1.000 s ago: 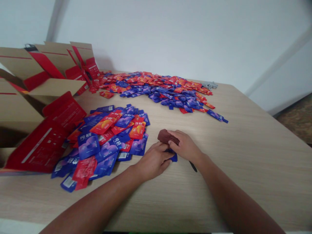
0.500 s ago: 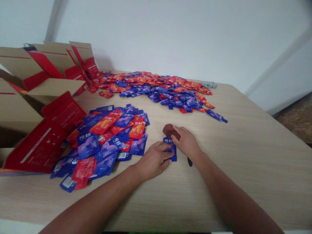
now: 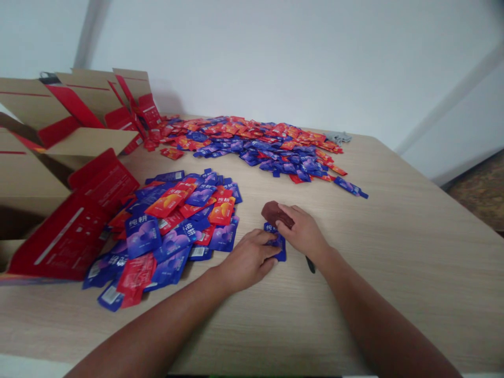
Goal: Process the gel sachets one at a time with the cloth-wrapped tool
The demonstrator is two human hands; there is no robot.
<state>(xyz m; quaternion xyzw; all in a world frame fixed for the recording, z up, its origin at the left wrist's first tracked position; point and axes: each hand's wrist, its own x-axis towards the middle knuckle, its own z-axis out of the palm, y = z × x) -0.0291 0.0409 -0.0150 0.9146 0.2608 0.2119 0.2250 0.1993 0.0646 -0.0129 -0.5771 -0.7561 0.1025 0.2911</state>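
A small blue pouch (image 3: 280, 247) with white lettering lies flat on the table. My left hand (image 3: 254, 257) rests on it, fingers stretched out and apart, pinning it down. My right hand (image 3: 301, 226) is closed around a reddish-brown, blocky object (image 3: 273, 212), whose kind I cannot make out. That object's near edge overlaps the top of the pouch; whether it presses on it is hidden. Below my right wrist a black, rounded tip (image 3: 311, 264) sticks out; I cannot tell if it belongs to the held object.
Left of my hands is a heap of blue and red pouches (image 3: 173, 220). Farther back stretches a long pile of similar pouches (image 3: 252, 142), with one blue pouch (image 3: 350, 187) at its right end. Open cardboard boxes (image 3: 71, 231) crowd the left side. Grey cloth (image 3: 339, 137) lies at the back.
My right hand has turned slightly, and the brown object has shifted a little to the left. The black tip has moved slightly right. My left hand and the pouch stay put.
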